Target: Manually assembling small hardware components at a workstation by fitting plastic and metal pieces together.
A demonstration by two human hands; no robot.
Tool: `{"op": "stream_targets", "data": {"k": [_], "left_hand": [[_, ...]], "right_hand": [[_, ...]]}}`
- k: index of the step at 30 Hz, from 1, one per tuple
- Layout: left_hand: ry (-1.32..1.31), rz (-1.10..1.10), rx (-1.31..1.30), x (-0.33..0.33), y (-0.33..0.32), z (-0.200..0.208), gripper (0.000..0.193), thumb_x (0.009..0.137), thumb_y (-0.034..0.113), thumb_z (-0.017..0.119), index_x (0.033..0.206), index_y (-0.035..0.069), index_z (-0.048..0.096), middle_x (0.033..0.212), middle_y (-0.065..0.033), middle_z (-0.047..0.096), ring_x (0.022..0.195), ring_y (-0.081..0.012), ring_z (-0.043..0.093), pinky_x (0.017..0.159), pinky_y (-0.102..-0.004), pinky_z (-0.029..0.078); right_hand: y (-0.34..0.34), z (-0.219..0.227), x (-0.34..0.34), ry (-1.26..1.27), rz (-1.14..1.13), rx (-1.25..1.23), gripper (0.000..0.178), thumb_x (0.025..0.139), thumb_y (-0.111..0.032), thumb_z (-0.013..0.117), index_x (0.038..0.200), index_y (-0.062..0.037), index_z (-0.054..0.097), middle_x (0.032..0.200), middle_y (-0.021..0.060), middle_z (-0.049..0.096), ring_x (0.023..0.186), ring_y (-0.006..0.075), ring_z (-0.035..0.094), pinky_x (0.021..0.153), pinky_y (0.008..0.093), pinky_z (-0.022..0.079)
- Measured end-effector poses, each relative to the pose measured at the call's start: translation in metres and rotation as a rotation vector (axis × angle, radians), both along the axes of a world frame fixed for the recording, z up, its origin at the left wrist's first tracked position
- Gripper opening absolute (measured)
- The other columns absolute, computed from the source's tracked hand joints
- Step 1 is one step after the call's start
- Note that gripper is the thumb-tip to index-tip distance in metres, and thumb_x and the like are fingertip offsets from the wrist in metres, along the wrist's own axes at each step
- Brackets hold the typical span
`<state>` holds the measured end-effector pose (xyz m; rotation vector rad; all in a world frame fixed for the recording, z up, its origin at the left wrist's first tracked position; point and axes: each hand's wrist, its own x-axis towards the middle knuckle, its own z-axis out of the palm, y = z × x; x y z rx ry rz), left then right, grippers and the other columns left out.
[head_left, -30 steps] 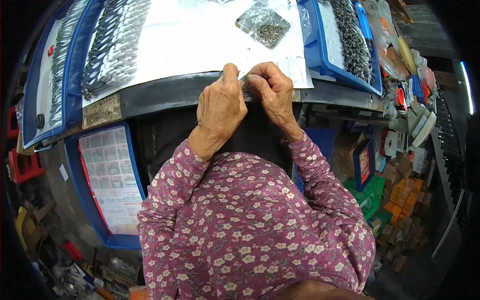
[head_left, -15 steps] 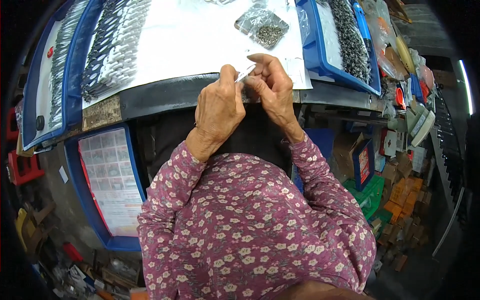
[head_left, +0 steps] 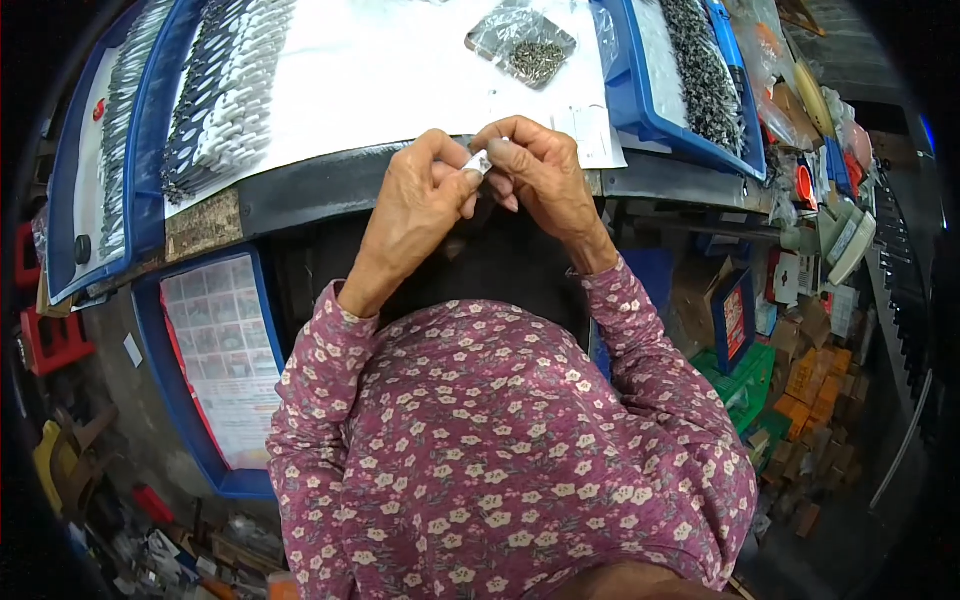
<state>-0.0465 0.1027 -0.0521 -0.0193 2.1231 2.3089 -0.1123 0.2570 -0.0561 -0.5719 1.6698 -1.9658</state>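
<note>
My left hand [head_left: 428, 195] pinches a small white piece [head_left: 480, 162] between thumb and fingers, just off the bench's front edge. My right hand [head_left: 548, 178] closes on the same piece from the other side, its thumb and fingertips against it. A small dark spot shows on the piece; finer detail is too small to make out. Beyond the hands, a pile of small metal fasteners [head_left: 538, 62] lies on a shallow dark tray with clear plastic film [head_left: 500, 38]. Rows of white parts [head_left: 238, 110] stand to the left on the white sheet [head_left: 370, 75].
Blue trays flank the work: one at the left [head_left: 150, 130] with rows of parts, one at the right [head_left: 650, 125] with many small dark-and-grey pieces. Below the bench edge [head_left: 320, 195] leans a blue-framed tray [head_left: 268, 400] with a printed sheet. Boxes and bags crowd the right.
Both hands have turned about the white piece, and its broader face now shows. My left wrist has swung left, and my right hand has shifted slightly with its fingers curled in closer.
</note>
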Motion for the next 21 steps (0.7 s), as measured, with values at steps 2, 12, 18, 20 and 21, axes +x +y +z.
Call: {"op": "stream_targets", "data": {"k": [2,12,18,20,21], "left_hand": [[-0.092,-0.059,0.136,0.001,-0.002,0.005,0.01,0.083,0.009,0.053,0.082,0.002,0.048,0.059,-0.0009,0.052,0.048,-0.0033,0.042,0.041,-0.0176,0.031],[-0.217,-0.089,0.392,0.0,0.0,0.004,0.019,0.089,0.023,0.05,0.085,0.004,0.047,0.06,-0.0004,0.049,0.044,-0.0005,0.033,0.037,-0.0144,0.022],[-0.247,-0.066,0.337,0.002,0.003,0.003,0.02,0.088,0.025,0.05,0.086,0.004,0.047,0.06,-0.0005,0.049,0.042,0.0,0.03,0.035,-0.0142,0.02],[-0.267,-0.084,0.374,0.004,0.002,0.003,0.021,0.088,0.026,0.051,0.085,0.005,0.047,0.06,-0.0001,0.049,0.041,0.0003,0.03,0.035,-0.0139,0.019],[-0.267,-0.085,0.374,0.004,0.002,0.003,0.021,0.088,0.026,0.051,0.085,0.005,0.047,0.06,-0.0001,0.049,0.041,0.0003,0.03,0.035,-0.0139,0.019]], "right_hand": [[-0.002,0.0,0.002,0.018,-0.026,-0.008,0.02,0.088,-0.014,0.054,0.096,0.004,0.056,0.064,0.0007,0.052,0.05,0.0059,0.045,0.043,0.0168,0.036],[-0.005,-0.001,0.005,0.09,-0.13,0.021,0.018,0.087,-0.014,0.055,0.09,0.0035,0.059,0.06,-0.0012,0.05,0.048,0.0036,0.042,0.041,0.0156,0.032],[-0.006,-0.006,0.013,0.131,-0.21,0.043,0.016,0.086,-0.013,0.057,0.088,0.0023,0.06,0.061,-0.0013,0.051,0.047,0.003,0.04,0.041,0.0149,0.029],[-0.004,-0.007,0.01,0.069,-0.156,-0.005,0.016,0.086,-0.013,0.057,0.087,0.0022,0.06,0.062,-0.0012,0.051,0.047,0.0029,0.039,0.042,0.0149,0.029],[-0.002,-0.006,0.008,0.007,-0.101,-0.051,0.015,0.085,-0.012,0.056,0.086,0.002,0.06,0.062,-0.0011,0.051,0.047,0.0028,0.038,0.043,0.015,0.029]]}}
